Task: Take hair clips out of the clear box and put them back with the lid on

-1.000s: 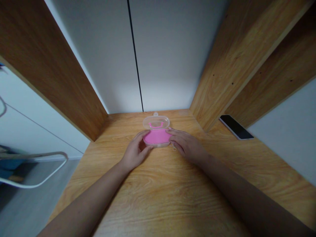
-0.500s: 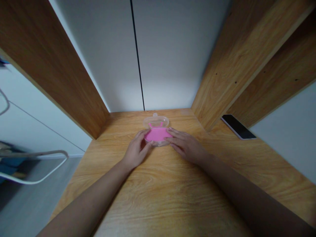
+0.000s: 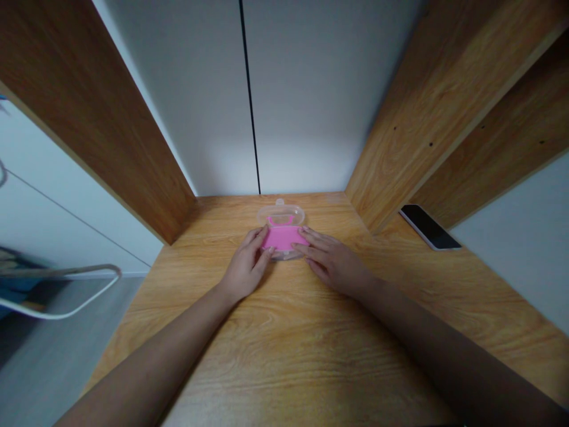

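Note:
A clear plastic case sits near the back of the wooden table, its hinged lid tipped back. A flat, bright pink piece lies over the case's base, with straight-looking front and back edges; its exact kind I cannot tell. My left hand grips the left end of it, fingers at the back corner and thumb at the front. On the opposite end, my right hand holds it with the fingers reaching over its top and front edge. What the base contains is hidden under the pink piece.
A black-screened phone lies at the right beside a wooden upright. White panels close off the back, and a wooden board stands at the left. A white cable loops over the floor at the left.
The pink piece looked oval and now looks more rectangular, its front edge farther from the case's front rim. My hands stay at its two ends, with small finger shifts. The view has shifted slightly.

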{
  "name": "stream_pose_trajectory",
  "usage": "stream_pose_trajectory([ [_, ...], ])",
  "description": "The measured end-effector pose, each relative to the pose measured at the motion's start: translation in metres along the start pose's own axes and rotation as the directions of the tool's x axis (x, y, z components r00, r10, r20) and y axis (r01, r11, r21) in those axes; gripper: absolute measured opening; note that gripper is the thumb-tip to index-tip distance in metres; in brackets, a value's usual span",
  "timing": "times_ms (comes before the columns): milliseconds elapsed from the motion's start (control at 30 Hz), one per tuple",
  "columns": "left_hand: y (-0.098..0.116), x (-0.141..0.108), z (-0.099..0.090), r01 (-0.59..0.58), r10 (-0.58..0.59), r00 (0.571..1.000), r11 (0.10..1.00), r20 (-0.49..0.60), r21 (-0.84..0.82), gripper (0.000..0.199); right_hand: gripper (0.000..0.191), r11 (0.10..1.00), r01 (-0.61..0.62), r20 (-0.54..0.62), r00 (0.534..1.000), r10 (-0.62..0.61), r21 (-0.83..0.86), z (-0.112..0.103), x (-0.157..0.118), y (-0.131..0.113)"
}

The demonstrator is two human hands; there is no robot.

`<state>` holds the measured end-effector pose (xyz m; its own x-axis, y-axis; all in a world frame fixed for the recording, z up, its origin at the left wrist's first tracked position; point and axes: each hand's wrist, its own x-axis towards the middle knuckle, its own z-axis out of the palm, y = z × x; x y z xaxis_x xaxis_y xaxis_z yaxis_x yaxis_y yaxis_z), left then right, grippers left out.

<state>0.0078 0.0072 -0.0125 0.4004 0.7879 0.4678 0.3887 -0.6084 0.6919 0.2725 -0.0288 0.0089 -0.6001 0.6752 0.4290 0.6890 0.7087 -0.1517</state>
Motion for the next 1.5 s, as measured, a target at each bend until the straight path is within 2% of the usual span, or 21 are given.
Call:
stream_pose_trajectory([
  [300,0.002,-0.002,-0.002,0.038,-0.04,0.997,0.998,-0.062,-0.04,0.047,0.054,0.997,0.063,-0.03,0.998,-0.062,0.038,0.002,-0.003,0.009],
  [500,0.0,-0.002,-0.001,0.058,-0.064,0.994,0.996,-0.085,-0.064,0.043,0.054,0.985,0.005,-0.093,0.996,0.011,0.173,0.005,-0.003,0.005],
  [700,-0.002,-0.001,0.0,0.05,-0.056,0.997,0.994,-0.055,-0.093,0.044,0.048,0.987,-0.028,-0.081,0.996,0.041,0.156,0.004,0.0,-0.001],
  [833,-0.002,-0.001,0.0,0.045,-0.052,0.996,0.995,-0.074,-0.088,0.044,0.049,0.994,0.05,-0.051,0.998,-0.046,0.093,0.002,-0.003,0.007],
  [900,-0.002,-0.001,0.0,0.046,-0.053,0.995,0.996,-0.09,-0.078,0.043,0.049,0.993,0.107,-0.082,0.991,-0.102,0.057,-0.004,-0.007,0.014],
  [1000,-0.003,-0.002,-0.001,0.056,-0.064,0.99,0.996,-0.125,-0.066,0.041,0.044,1.0,0.009,-0.192,0.981,-0.01,-0.008,-0.017,-0.012,0.025],
  [1067,-0.004,-0.003,-0.003,0.067,-0.077,0.985,0.995,-0.156,-0.068,0.039,0.032,0.997,-0.065,-0.208,0.977,0.055,-0.042,-0.023,-0.015,0.032],
  [1167,-0.006,-0.003,-0.004,0.077,-0.089,0.978,0.994,-0.188,-0.072,0.038,0.023,0.99,-0.13,-0.119,0.985,0.122,-0.058,-0.025,-0.018,0.042],
  [1333,-0.008,-0.002,-0.005,0.071,-0.083,0.978,0.995,-0.19,-0.067,0.039,0.015,0.991,-0.135,0.054,0.989,0.135,0.009,-0.015,-0.016,0.045],
  [1500,-0.009,-0.003,-0.003,0.099,-0.113,0.973,0.992,-0.202,-0.076,0.04,0.014,0.99,-0.131,0.087,0.988,0.126,0.055,-0.011,-0.012,0.038],
])
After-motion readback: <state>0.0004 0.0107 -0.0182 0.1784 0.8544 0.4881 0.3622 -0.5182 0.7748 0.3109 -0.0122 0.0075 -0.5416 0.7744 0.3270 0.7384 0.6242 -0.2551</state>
